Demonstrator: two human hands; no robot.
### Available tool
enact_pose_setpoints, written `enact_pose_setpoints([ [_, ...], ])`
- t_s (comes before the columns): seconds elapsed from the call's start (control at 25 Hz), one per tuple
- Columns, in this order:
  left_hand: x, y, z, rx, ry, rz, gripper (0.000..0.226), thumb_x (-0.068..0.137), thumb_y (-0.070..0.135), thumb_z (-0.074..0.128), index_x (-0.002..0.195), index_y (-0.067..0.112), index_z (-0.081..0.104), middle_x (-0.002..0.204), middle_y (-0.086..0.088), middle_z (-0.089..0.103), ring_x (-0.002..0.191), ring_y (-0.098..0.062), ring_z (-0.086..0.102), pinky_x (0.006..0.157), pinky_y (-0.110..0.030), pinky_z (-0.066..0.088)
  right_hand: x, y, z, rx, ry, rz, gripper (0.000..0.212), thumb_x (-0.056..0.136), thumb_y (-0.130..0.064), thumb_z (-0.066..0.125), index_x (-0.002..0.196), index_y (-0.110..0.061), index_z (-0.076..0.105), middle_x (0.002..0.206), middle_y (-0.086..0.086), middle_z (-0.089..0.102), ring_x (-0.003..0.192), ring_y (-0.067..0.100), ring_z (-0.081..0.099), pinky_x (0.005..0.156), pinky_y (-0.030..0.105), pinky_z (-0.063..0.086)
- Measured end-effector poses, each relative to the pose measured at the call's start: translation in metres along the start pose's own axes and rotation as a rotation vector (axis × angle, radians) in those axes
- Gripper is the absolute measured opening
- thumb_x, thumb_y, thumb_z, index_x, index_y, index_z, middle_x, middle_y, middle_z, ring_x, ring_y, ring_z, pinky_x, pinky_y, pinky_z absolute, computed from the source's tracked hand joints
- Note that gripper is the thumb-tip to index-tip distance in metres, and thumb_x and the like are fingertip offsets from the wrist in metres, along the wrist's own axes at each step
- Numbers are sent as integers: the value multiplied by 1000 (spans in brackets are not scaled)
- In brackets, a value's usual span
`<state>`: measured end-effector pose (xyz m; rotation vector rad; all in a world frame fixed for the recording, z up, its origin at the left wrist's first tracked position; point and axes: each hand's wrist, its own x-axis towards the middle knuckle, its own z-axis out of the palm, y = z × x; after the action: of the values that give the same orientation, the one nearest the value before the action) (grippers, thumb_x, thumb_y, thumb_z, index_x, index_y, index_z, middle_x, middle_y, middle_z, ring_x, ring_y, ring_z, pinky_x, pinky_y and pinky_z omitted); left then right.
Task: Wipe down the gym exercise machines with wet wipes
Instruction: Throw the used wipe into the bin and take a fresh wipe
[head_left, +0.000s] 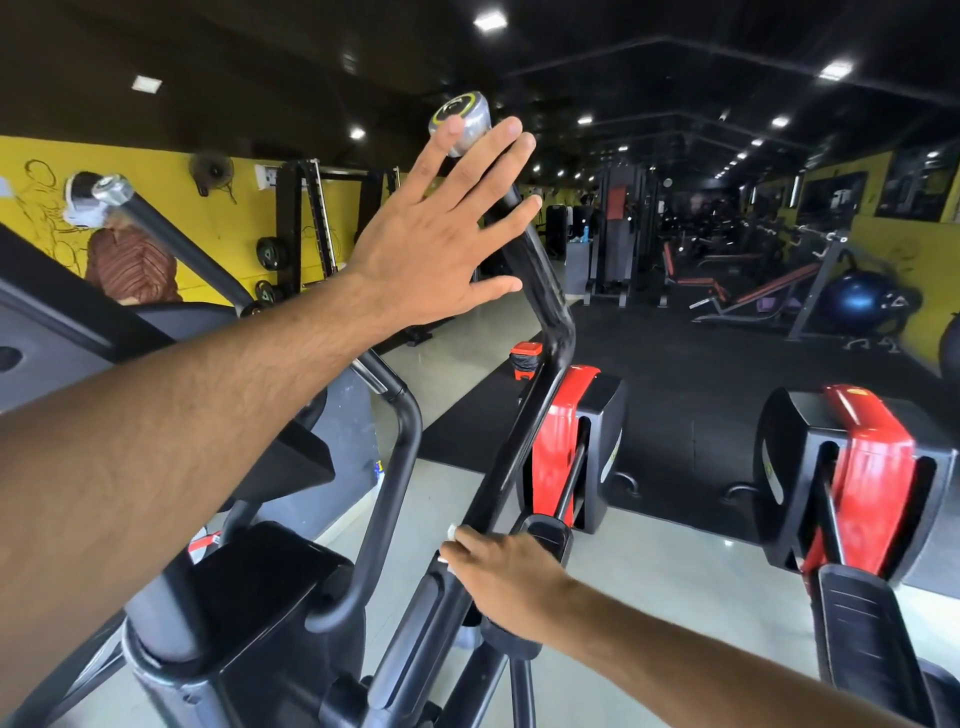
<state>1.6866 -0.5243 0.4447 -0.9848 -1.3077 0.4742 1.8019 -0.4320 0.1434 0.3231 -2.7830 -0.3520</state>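
I stand at a black elliptical machine (249, 587). Its right moving handle (545, 306), a black bar with a silver end cap (460, 117), rises up the middle of the view. My left hand (441, 234) is raised with fingers spread and straight, its fingertips at the handle's top just below the cap. Lower down, my right hand (498, 571) grips the same bar's lower section with a white wet wipe (451, 531) pressed under the fingers; only small white edges of the wipe show.
The left handle (171, 234) slants up at the left. Two red-and-black elliptical housings (561, 441) (862, 478) stand ahead on black matting. A person in a striped shirt (130, 265) is by the yellow wall. Benches, racks and a blue ball (862, 301) fill the far right.
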Motion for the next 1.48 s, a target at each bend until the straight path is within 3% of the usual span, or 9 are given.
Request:
enact_pose_setpoints([
  [0.12, -1, 1, 0, 1, 2, -10, 82, 103, 74, 20, 164, 20, 21, 172, -25, 4, 160, -41, 3, 123, -62, -3, -1, 3, 9, -3, 44, 7, 16, 100, -30, 57, 112, -20, 60, 108, -4, 62, 58, 9, 61, 42, 26, 49],
  [0.32, 0, 0, -1, -41, -15, -10, 80, 105, 71, 21, 164, 17, 21, 172, -26, 4, 160, -40, 2, 128, -56, 0, 6, 54, -32, 18, 190, 140, 40, 94, -11, 62, 130, -26, 58, 107, -5, 61, 75, 13, 65, 55, 31, 59],
  [0.52, -4, 7, -1, -175, -49, -43, 82, 106, 69, 26, 165, 13, 16, 172, -26, 1, 160, -40, -1, 130, -55, 3, 1, 62, -32, 65, 240, 254, 45, 90, -12, 71, 130, -28, 60, 102, -6, 65, 75, 12, 68, 51, 26, 54],
  [0.72, -32, 19, 0, -276, -94, -21, 80, 104, 66, 32, 167, 19, 15, 173, -21, -2, 161, -37, 1, 129, -58, 7, -10, 34, -4, 110, 170, 83, 54, 84, -5, 71, 131, -28, 56, 98, -10, 63, 64, 5, 60, 46, 16, 40],
  [0.92, -93, 45, 16, -270, -467, -136, 79, 103, 64, 31, 167, 24, 10, 174, -16, -1, 161, -34, 4, 125, -66, 4, -3, 53, -10, 155, 330, 135, 48, 90, -11, 70, 130, -31, 55, 103, -12, 70, 72, 7, 69, 49, 25, 57],
  [1.04, -116, 71, 40, -207, -683, -157, 82, 104, 66, 27, 167, 21, 0, 174, -16, -9, 161, -34, -5, 122, -72, -5, -2, 59, -19, 198, 428, 204, 34, 94, -18, 67, 126, -26, 57, 97, -11, 74, 71, 7, 70, 49, 17, 51],
  [1.2, -108, 93, 58, -352, -703, -401, 81, 104, 65, 26, 167, 22, -3, 174, -15, -11, 161, -33, -10, 121, -71, -11, -1, 62, -18, 282, 411, 311, 16, 103, -29, 56, 116, -27, 47, 82, -12, 68, 62, 3, 59, 52, 12, 41],
  [1.36, -155, 151, 55, -642, -638, -462, 71, 108, 56, 22, 167, 22, -1, 173, -12, -11, 161, -32, -8, 129, -57, -2, -5, 57, -18, 338, 475, 319, 16, 94, -16, 69, 107, -20, 60, 88, -11, 72, 60, 4, 63, 49, 9, 39],
  [1.48, -234, 202, 49, -800, -809, -651, 76, 107, 60, 25, 167, 24, -3, 171, -6, -17, 161, -30, -9, 131, -50, 1, -7, 63, -20, 352, 493, 259, 21, 90, -12, 73, 105, -21, 61, 88, -13, 72, 65, 4, 65, 50, 11, 42],
])
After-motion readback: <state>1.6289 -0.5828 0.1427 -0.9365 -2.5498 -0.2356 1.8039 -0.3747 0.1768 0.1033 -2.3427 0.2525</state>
